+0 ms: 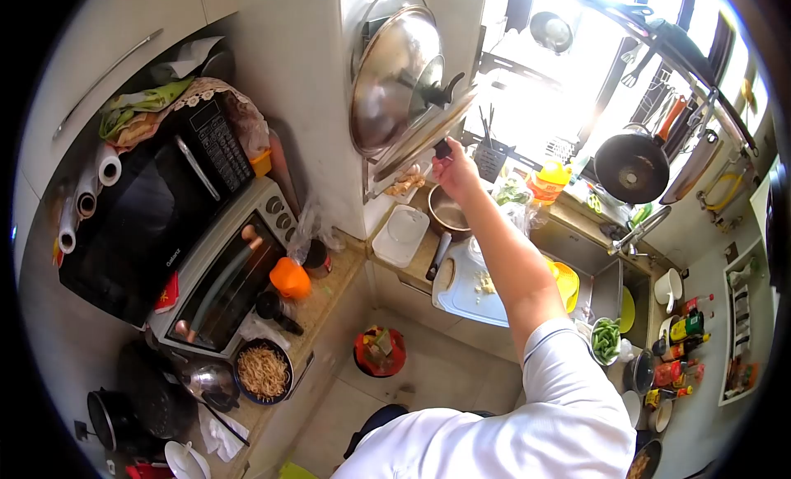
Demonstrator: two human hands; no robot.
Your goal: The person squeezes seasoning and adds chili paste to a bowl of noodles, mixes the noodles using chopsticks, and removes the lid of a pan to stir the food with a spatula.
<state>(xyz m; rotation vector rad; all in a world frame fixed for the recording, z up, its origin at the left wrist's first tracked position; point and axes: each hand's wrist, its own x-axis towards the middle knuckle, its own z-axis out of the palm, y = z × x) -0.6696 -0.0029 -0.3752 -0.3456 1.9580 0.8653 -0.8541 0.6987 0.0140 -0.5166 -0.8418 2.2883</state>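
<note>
My right hand [457, 170] reaches up to the wall, its fingers closed around the black knob of a glass pot lid [418, 141]. The lid is tilted nearly upright, beside several large lids [391, 84] leaning in a rack on the wall. Below my hand, a saucepan [447, 211] with a dark handle sits on the counter. A white plastic container [401, 236] stands to its left. Under my forearm lies a light blue cutting board [461, 294] with chopped pale pieces on it. My left hand is out of sight.
To the left are a black microwave [156, 207] on a toaster oven [222, 289] and a bowl of noodles [264, 372]. A red-lined bin [381, 351] stands on the floor. A wok [633, 168] hangs by the window; green vegetables fill a bowl [606, 341] near the sink.
</note>
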